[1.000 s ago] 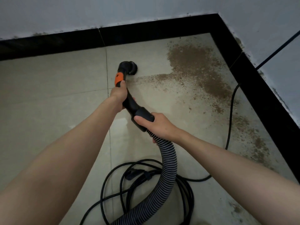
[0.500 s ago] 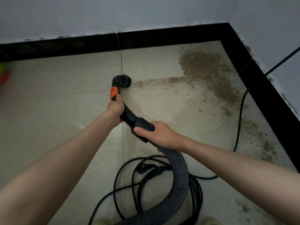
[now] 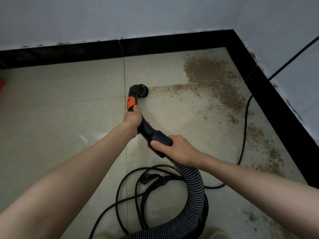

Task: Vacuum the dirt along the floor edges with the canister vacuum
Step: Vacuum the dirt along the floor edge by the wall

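Note:
My left hand (image 3: 132,119) grips the black vacuum handle (image 3: 145,127) just below its orange collar (image 3: 130,102). My right hand (image 3: 175,148) holds the cuff where the ribbed grey hose (image 3: 194,190) joins the handle. The round brush nozzle (image 3: 140,90) rests on the beige tile at the left tip of a thin dirt streak. Brown dirt (image 3: 212,78) spreads toward the corner and runs along the right baseboard (image 3: 279,107).
Black baseboard (image 3: 69,54) lines the back wall and meets the right one at a corner. A coiled black power cord (image 3: 138,190) lies on the floor under my arms. One cord strand (image 3: 245,121) runs toward the right wall. A red object (image 3: 2,83) shows at the left edge.
The nozzle has slid back from the rear wall along the tile, toward me. The view has shifted, so the corner and dirt patch sit lower in the frame. Both hands keep their hold.

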Demonstrator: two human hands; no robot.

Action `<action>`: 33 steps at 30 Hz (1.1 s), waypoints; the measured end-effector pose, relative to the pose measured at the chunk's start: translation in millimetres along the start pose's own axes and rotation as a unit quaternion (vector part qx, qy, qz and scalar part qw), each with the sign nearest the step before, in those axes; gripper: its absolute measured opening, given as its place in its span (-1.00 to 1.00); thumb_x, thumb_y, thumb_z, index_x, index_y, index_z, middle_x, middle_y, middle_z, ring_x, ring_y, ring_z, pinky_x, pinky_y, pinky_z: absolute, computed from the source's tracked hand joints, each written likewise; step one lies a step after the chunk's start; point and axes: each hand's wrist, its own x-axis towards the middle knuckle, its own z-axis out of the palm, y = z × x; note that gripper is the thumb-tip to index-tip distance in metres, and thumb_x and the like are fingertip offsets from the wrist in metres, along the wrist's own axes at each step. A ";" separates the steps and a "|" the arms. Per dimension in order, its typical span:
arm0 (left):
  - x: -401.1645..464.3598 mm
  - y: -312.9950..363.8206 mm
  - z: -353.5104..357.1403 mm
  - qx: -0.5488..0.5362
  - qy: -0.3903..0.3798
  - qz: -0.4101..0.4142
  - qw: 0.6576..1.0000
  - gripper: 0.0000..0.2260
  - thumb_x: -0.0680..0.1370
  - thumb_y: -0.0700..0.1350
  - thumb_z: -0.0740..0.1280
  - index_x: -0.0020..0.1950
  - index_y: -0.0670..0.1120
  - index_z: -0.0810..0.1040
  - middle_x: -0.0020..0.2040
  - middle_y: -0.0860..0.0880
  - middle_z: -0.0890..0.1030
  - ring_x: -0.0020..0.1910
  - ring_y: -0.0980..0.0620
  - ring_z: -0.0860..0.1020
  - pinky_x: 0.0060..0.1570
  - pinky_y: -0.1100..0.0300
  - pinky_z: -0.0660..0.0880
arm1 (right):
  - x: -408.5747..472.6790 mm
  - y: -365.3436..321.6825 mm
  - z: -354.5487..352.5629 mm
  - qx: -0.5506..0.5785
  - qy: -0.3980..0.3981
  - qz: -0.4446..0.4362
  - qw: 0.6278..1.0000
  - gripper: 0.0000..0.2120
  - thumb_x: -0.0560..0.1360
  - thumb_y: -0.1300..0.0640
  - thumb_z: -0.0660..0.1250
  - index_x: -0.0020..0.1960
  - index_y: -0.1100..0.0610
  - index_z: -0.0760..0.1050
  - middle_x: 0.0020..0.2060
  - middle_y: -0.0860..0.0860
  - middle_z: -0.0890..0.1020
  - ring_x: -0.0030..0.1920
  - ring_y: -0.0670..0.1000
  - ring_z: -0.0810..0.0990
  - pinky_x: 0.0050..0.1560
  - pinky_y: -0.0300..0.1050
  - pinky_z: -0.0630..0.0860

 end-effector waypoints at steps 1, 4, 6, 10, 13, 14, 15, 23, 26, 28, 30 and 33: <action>-0.2 0.0 1.9 0.004 -0.001 -0.001 1.000 -0.57 0.67 0.07 0.05 0.36 -0.24 0.29 0.21 -0.28 0.53 -0.33 -0.08 0.51 -0.32 0.08 0.48 | -1.4 0.3 -1.1 0.009 -0.002 0.007 1.000 -0.58 0.44 -0.29 0.36 -0.28 0.06 0.46 -0.46 -0.11 0.52 -0.55 -0.21 0.46 -0.47 -0.34 0.41; -0.4 0.2 7.2 0.010 -0.002 -0.002 1.000 -0.59 0.66 0.08 0.06 0.29 -0.23 0.33 0.12 -0.25 0.58 -0.26 -0.10 0.56 -0.20 0.04 0.50 | -3.8 1.2 -3.6 0.017 -0.001 0.025 1.000 -0.57 0.44 -0.30 0.36 -0.22 0.08 0.47 -0.41 -0.07 0.54 -0.48 -0.12 0.52 -0.37 -0.14 0.56; -0.5 1.1 12.0 0.014 -0.005 -0.002 1.000 -0.59 0.66 0.09 0.06 0.30 -0.22 0.33 0.10 -0.25 0.58 -0.27 -0.07 0.56 -0.18 0.04 0.50 | -5.7 3.0 -6.0 0.001 0.012 0.024 1.000 -0.58 0.45 -0.30 0.34 -0.23 0.06 0.47 -0.39 -0.10 0.54 -0.42 -0.11 0.52 -0.35 -0.22 0.51; -0.2 3.2 24.7 0.005 -0.018 0.004 1.000 -0.57 0.66 0.07 0.07 0.35 -0.24 0.31 0.19 -0.26 0.55 -0.23 -0.08 0.57 -0.13 0.04 0.52 | -9.7 9.3 -12.7 0.007 0.038 0.043 0.998 -0.57 0.41 -0.35 0.32 -0.17 0.04 0.44 -0.29 -0.06 0.57 -0.38 -0.07 0.56 -0.29 -0.12 0.57; -0.8 4.2 34.8 0.011 -0.027 0.010 1.000 -0.59 0.66 0.07 0.07 0.34 -0.22 0.31 -0.03 -0.19 0.56 -0.32 -0.08 0.55 -0.29 0.09 0.52 | -14.2 14.6 -17.4 0.033 0.053 0.059 0.996 -0.53 0.35 -0.39 0.29 -0.10 0.00 0.37 -0.19 0.00 0.58 -0.51 -0.13 0.57 -0.46 -0.23 0.51; -0.2 4.0 38.0 0.016 -0.027 0.010 0.999 -0.60 0.66 0.07 0.07 0.33 -0.21 0.30 -0.12 -0.15 0.54 -0.34 -0.07 0.54 -0.35 0.11 0.51 | -15.2 17.4 -18.0 0.042 0.060 0.058 0.996 -0.55 0.36 -0.38 0.30 -0.08 -0.01 0.36 -0.18 0.01 0.58 -0.53 -0.15 0.55 -0.48 -0.26 0.49; 0.8 3.2 41.4 0.023 -0.027 0.011 0.999 -0.61 0.66 0.07 0.07 0.33 -0.20 0.30 -0.17 -0.13 0.51 -0.35 -0.06 0.54 -0.37 0.13 0.50 | -16.1 20.9 -18.3 0.049 0.067 0.054 0.995 -0.56 0.38 -0.36 0.31 -0.08 -0.01 0.37 -0.20 0.01 0.58 -0.52 -0.16 0.55 -0.49 -0.26 0.50; 3.2 3.4 66.3 0.070 -0.049 0.027 0.996 -0.61 0.66 0.08 0.07 0.30 -0.21 0.29 -0.12 -0.16 0.53 -0.26 -0.11 0.57 -0.20 0.05 0.59 | -19.1 36.9 -22.1 0.090 0.120 0.063 0.987 -0.48 0.30 -0.41 0.32 -0.11 0.05 0.40 -0.33 0.00 0.56 -0.57 -0.14 0.51 -0.53 -0.22 0.49; 3.5 5.9 77.5 0.075 -0.059 0.030 0.995 -0.64 0.66 0.08 0.08 0.26 -0.19 0.30 -0.20 -0.12 0.49 -0.33 -0.08 0.55 -0.25 0.07 0.59 | -18.4 40.3 -23.8 0.094 0.141 0.073 0.983 -0.50 0.33 -0.38 0.33 -0.12 0.06 0.41 -0.32 0.02 0.57 -0.57 -0.12 0.52 -0.53 -0.21 0.49; 2.8 7.2 85.8 0.095 -0.060 0.042 0.993 -0.60 0.65 0.10 0.07 0.27 -0.21 0.31 -0.11 -0.15 0.53 -0.14 -0.15 0.60 0.02 -0.06 0.58 | -18.0 42.9 -25.3 0.097 0.153 0.082 0.980 -0.52 0.36 -0.36 0.34 -0.12 0.06 0.41 -0.32 0.02 0.57 -0.57 -0.12 0.52 -0.51 -0.19 0.52; 2.0 8.2 94.1 0.116 -0.064 0.049 0.990 -0.54 0.65 0.12 0.07 0.33 -0.23 0.29 0.09 -0.21 0.55 0.06 -0.21 0.59 0.13 -0.10 0.54 | -18.2 45.6 -26.9 0.103 0.161 0.090 0.977 -0.55 0.38 -0.33 0.35 -0.12 0.07 0.41 -0.30 0.03 0.56 -0.56 -0.13 0.52 -0.49 -0.16 0.55; 2.4 9.2 105.3 0.127 -0.076 0.049 0.988 -0.53 0.65 0.13 0.07 0.36 -0.22 0.27 0.12 -0.20 0.54 -0.09 -0.16 0.62 -0.03 -0.04 0.60 | -17.5 49.6 -30.0 0.113 0.170 0.098 0.974 -0.56 0.42 -0.30 0.35 -0.12 0.09 0.41 -0.31 0.05 0.55 -0.56 -0.14 0.51 -0.48 -0.14 0.56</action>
